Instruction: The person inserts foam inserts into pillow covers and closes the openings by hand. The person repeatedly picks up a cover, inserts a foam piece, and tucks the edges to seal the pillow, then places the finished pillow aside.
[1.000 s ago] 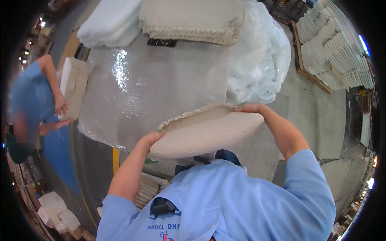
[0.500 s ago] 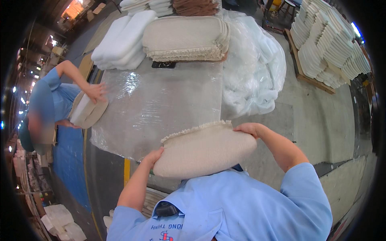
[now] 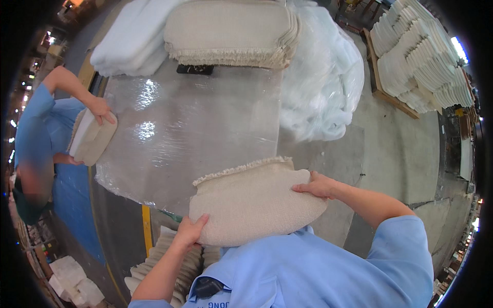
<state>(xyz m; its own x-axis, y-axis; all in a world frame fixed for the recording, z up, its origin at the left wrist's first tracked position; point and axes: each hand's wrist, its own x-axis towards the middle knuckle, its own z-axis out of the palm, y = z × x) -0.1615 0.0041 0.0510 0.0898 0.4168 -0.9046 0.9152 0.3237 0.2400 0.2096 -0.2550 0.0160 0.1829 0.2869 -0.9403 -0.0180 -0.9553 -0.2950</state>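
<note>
A plump beige cushion (image 3: 257,203) with a frayed fabric edge along its far side is held close against my body. My left hand (image 3: 190,232) grips its left end, thumb on top and fingers hidden beneath. At the right end my right hand (image 3: 314,186) pinches it the same way, thumb lying on the cloth. Beyond the cushion lies a plastic-covered table (image 3: 205,123). On its far side sits a neat stack of beige fabric covers (image 3: 231,31) with fringed edges, and beside that some folded white padding (image 3: 133,38).
A co-worker (image 3: 38,118) at the left table edge holds a similar beige cover (image 3: 95,136) with white padding inside. Clear plastic wrapped around white padding (image 3: 323,77) bulges at the table's right. A pallet (image 3: 393,97) of stacked white pads stands far right. More beige pieces (image 3: 159,256) lie below my left arm.
The cushion has tilted so more of its top faces me, and my right thumb has moved onto its upper face. The view has shifted; the co-worker now grips their cover with both hands.
</note>
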